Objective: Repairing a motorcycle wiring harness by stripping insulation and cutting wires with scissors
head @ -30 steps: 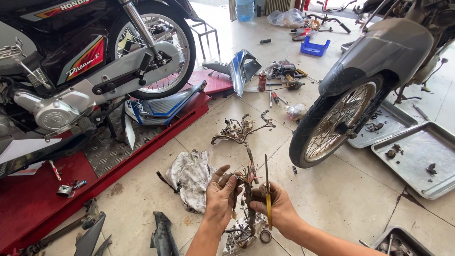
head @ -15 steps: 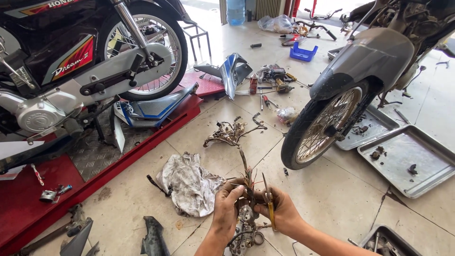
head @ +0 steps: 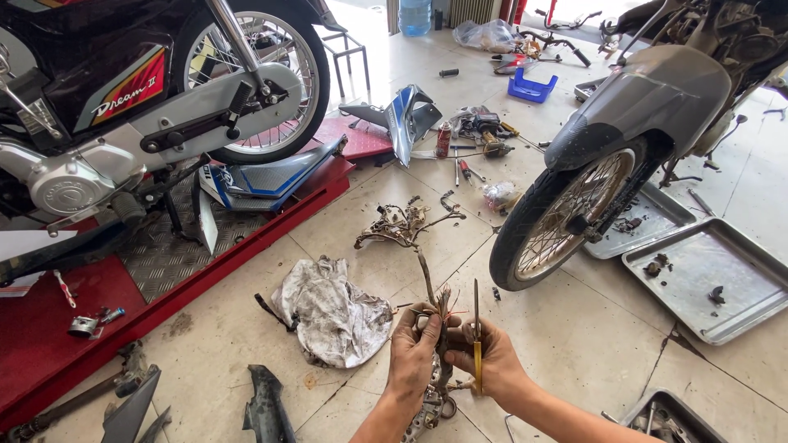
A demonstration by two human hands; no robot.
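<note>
Left hand closing around dirty tangled wire harness, holding it above tiled floor. Right hand pinching yellow-handled screwdriver, shaft pointing upward, just beside harness. Crumpled grey rag lying on floor left of hands. Grey-fendered motorcycle front wheel standing beyond, right.

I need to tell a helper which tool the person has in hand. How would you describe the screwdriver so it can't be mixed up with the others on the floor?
Start at the grey-fendered front wheel on the right, then drop to the two hands at the bottom centre. The right hand holds a screwdriver upright beside a wire bundle. Its yellow handle and raised thin shaft mark it out; the other tools lie flat farther back.
</note>
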